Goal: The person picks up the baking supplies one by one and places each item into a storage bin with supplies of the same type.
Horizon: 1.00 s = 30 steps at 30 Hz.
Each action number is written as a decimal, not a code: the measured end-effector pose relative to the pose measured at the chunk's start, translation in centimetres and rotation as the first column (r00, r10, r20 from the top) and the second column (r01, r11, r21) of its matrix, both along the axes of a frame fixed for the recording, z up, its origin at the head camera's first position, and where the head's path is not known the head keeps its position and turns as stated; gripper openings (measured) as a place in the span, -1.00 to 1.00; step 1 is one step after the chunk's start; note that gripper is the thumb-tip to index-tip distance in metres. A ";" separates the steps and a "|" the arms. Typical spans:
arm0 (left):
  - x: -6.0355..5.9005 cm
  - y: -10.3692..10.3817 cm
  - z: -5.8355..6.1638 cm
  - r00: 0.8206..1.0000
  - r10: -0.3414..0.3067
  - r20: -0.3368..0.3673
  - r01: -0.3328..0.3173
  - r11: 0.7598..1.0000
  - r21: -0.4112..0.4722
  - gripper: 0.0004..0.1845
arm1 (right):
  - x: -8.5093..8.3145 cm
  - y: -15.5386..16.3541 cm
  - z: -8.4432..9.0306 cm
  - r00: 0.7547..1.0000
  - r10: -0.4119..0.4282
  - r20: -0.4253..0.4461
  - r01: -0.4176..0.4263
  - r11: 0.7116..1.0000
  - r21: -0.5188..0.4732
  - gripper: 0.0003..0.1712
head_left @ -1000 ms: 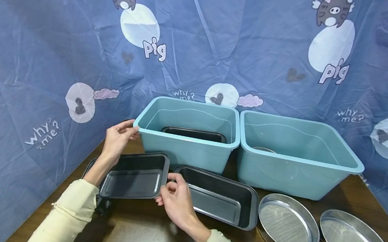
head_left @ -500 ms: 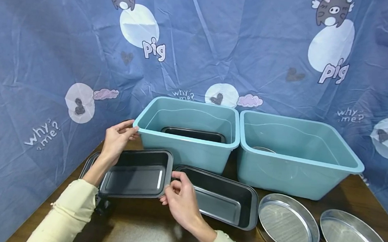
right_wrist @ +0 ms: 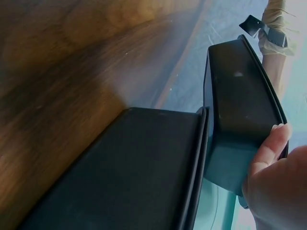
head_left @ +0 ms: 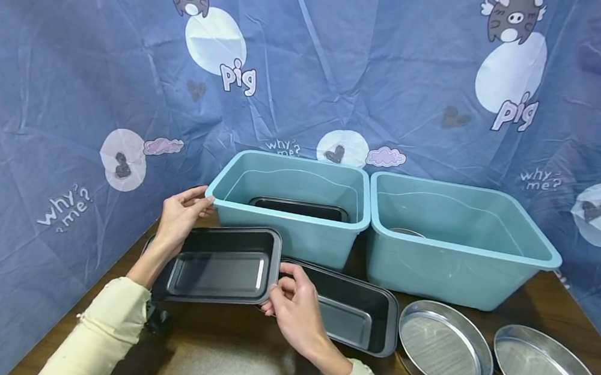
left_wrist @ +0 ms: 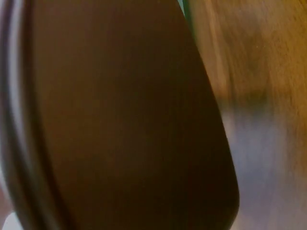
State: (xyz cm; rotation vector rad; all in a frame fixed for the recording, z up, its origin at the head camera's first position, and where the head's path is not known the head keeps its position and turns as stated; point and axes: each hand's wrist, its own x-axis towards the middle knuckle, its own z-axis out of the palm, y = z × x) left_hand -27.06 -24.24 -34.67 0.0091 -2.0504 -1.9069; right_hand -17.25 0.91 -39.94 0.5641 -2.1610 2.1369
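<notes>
Head view, right hand [head_left: 299,311] gripping pan [head_left: 218,273], backdrop [head_left: 312,62] reading "pig", "why me?"

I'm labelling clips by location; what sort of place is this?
Probably a makeshift indoor work area: a brown wood-grain table before a wrinkled blue pig-print sheet, with two rectangular teal bins on it.

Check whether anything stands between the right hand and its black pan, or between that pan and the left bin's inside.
Nothing visible parts the right hand from the black pan: it pinches the rim. The left bin's front wall stands between pan and inside; in the head view, the left forearm crosses before the pan's left end.
</notes>
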 end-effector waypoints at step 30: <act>-0.1 -0.1 0.1 1.000 -0.003 -0.007 0.002 0.999 -0.038 -0.53 | 0.9 5.2 0.8 0.996 -0.067 0.062 0.070 0.997 -0.039 -0.58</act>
